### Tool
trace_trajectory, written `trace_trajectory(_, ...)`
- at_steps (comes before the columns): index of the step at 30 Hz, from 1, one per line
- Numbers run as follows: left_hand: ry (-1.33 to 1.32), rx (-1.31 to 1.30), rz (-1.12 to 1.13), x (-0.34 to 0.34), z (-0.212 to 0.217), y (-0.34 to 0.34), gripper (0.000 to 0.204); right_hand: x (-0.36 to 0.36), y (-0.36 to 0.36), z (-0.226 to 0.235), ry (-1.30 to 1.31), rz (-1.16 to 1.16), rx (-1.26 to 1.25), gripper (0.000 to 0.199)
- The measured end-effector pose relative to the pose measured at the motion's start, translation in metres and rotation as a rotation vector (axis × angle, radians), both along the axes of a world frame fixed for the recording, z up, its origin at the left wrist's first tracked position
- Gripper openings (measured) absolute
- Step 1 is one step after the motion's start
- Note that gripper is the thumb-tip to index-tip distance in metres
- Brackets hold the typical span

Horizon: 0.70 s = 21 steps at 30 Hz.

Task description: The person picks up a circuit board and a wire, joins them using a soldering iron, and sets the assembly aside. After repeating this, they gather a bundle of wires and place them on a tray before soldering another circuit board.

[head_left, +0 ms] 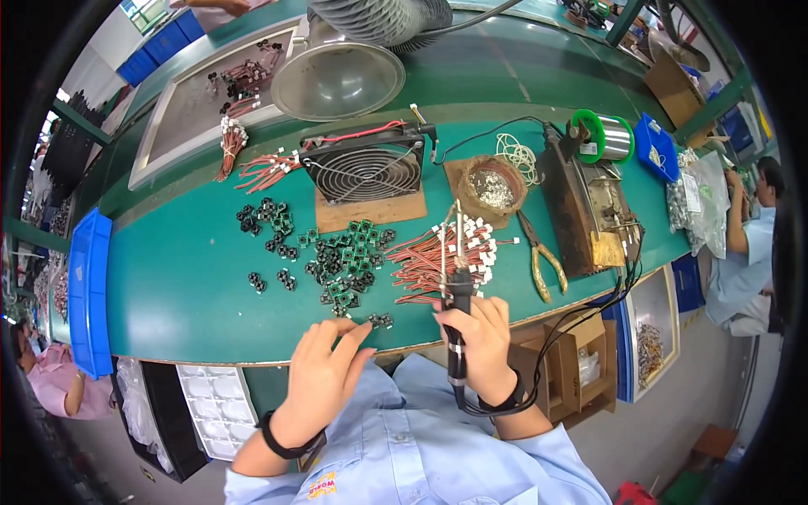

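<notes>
My right hand is wrapped round the black handle of a soldering iron, its metal tip pointing away over a pile of red and black wires with white connectors. My left hand is at the table's near edge, fingers extended and thumb apart from the index finger. Its index fingertip meets a small dark circuit board; whether it presses on it cannot be made out. Beyond lies a heap of small green circuit boards with black parts. A black band circles each wrist.
Behind the boards stands a black fan. To its right are a round pot of silvery metal, yellow-handled pliers, a soldering station and a solder wire spool. A blue tray borders the left. Cables hang beside my right wrist.
</notes>
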<state>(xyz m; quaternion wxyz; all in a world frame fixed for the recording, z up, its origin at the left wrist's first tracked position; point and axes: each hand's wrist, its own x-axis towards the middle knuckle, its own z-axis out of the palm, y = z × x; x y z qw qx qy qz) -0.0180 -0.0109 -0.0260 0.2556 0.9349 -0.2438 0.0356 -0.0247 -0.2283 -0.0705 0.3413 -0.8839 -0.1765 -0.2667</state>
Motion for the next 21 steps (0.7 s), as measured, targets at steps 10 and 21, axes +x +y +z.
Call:
trace_trajectory(10,-0.148,-0.059,0.216,0.023,-0.026,-0.015,0.030,0.024,0.005,0.002,0.036,0.022,-0.252,0.036)
trace_trajectory(21,-0.005,-0.390,0.104,0.031,-0.008,-0.029,0.029,0.028,0.003,0.016,-0.030,0.065,-0.047,0.025)
